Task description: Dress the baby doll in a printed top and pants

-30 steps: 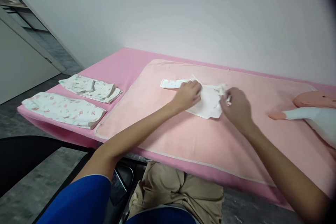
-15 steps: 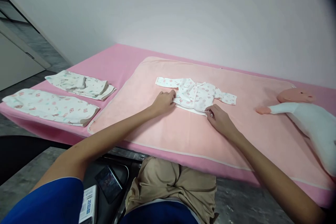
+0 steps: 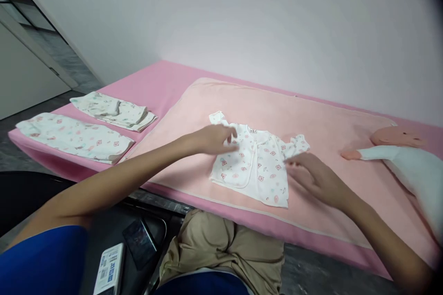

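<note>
A small white baby shirt (image 3: pixel 256 161) with a red and pink print lies spread out, its front overlapping and its collar towards the wall. My left hand (image 3: pixel 218 139) hovers at the shirt's left shoulder, fingers apart and holding nothing. Beside the shirt's right sleeve is my right hand (image 3: pixel 316 177), blurred a little, its fingers spread and empty. Beneath the shirt lies a peach-pink blanket (image 3: pixel 332 115) with a pale edge.
A baby doll (image 3: pixel 411 161) in white lies at the right. Two folded printed cloths, a nearer cloth (image 3: pixel 76 138) and a farther cloth (image 3: pixel 114 111), rest on the pink bed (image 3: pixel 138 76). A black chair below bears a phone (image 3: pixel 139 242) and a white box (image 3: pixel 110 269).
The shirt has been drawn towards me and its lower part is now laid out longer. Both hands have let go of its hem and moved up to its sides.
</note>
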{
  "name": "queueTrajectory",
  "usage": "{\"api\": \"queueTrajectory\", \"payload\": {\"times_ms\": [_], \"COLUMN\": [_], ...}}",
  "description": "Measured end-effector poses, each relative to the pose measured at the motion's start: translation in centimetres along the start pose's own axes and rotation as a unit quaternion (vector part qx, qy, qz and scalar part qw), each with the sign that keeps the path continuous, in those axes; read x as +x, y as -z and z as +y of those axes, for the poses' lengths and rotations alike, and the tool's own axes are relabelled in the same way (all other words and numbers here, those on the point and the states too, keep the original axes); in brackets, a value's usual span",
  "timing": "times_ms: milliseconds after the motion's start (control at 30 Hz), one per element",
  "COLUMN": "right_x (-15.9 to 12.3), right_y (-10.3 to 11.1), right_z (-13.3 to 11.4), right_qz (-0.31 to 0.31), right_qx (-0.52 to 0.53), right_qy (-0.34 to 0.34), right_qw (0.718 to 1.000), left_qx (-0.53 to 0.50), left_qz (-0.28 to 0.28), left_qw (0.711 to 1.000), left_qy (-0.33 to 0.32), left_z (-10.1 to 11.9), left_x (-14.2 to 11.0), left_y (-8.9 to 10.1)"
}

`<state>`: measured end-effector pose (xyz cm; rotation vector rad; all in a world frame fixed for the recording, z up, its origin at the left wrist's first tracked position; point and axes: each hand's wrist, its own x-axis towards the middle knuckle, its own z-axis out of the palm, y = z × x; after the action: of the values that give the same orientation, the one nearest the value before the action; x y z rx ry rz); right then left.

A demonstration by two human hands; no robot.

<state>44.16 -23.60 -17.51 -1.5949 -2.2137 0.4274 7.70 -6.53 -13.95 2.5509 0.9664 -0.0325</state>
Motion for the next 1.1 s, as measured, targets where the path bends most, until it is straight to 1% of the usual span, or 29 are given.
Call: {"api": "queueTrajectory", "payload": {"times_ms": [33,67,100,133,167,200,233,300,367,433,567,633,733,867,900,933,1033,1100], "right_x": [1.9,4.0,6.1,8.1,9.9,11.4,12.5,13.9,14.3,14.2,13.9,13.8,13.2,11.8,11.2,10.7,8.7,7.4], "right_y": [-0.2,-0.5,-0.7,-0.8,-0.9,-0.9,-0.8,-0.3,0.2,0.6,0.8,0.8,1.6,3.4,3.9,4.3,5.2,6.0], "right_z": [0.9,1.7,2.5,3.1,3.6,4.0,4.3,4.6,4.7,4.6,4.3,4.0,3.6,2.5,2.0,1.5,-0.9,-2.8], "right_qz": [0.017,0.033,0.037,0.026,-0.001,-0.042,-0.057,-0.09,-0.115,-0.134,-0.122,-0.133,-0.167,-0.184,-0.175,-0.152,-0.019,0.051], "right_qx": [-0.016,-0.032,-0.047,-0.056,-0.055,-0.045,-0.04,-0.025,-0.002,0.034,0.071,0.087,0.12,0.134,0.136,0.134,0.124,0.126], "right_qy": [-0.027,-0.055,-0.082,-0.118,-0.162,-0.198,-0.217,-0.239,-0.246,-0.244,-0.195,-0.178,-0.186,-0.188,-0.178,-0.165,-0.115,-0.098], "right_qw": [0.999,0.997,0.995,0.991,0.985,0.978,0.974,0.967,0.962,0.96,0.971,0.971,0.961,0.955,0.959,0.965,0.985,0.986], "left_qx": [0.032,0.063,0.079,0.079,0.069,0.062,0.054,0.043,0.031,0.018,-0.019,-0.043,-0.078,-0.103,-0.107,-0.111,-0.119,-0.128], "left_qz": [0.064,0.108,0.103,0.064,0.018,-0.014,-0.042,-0.067,-0.077,-0.067,-0.01,0.016,0.046,0.088,0.097,0.107,0.158,0.194], "left_qw": [0.997,0.992,0.991,0.993,0.993,0.992,0.99,0.988,0.989,0.995,0.998,0.995,0.988,0.979,0.977,0.975,0.965,0.956], "left_qy": [0.015,0.034,0.047,0.064,0.092,0.109,0.123,0.13,0.118,0.077,-0.052,-0.09,-0.124,-0.15,-0.155,-0.16,-0.173,-0.176], "left_z": [-0.5,-1.0,-1.5,-1.9,-2.4,-2.8,-3.1,-3.7,-4.0,-4.0,-3.2,-2.7,-2.1,-1.6,-1.4,-1.2,0.0,1.3], "left_x": [2.3,4.7,7.0,9.1,10.9,12.3,13.2,14.1,13.8,12.9,11.1,10.3,9.1,7.5,7.1,6.7,5.2,4.0], "left_y": [0.2,0.4,0.4,0.5,0.5,0.6,0.6,0.9,1.2,1.5,2.1,2.4,2.9,3.5,3.6,3.8,4.4,5.1]}}
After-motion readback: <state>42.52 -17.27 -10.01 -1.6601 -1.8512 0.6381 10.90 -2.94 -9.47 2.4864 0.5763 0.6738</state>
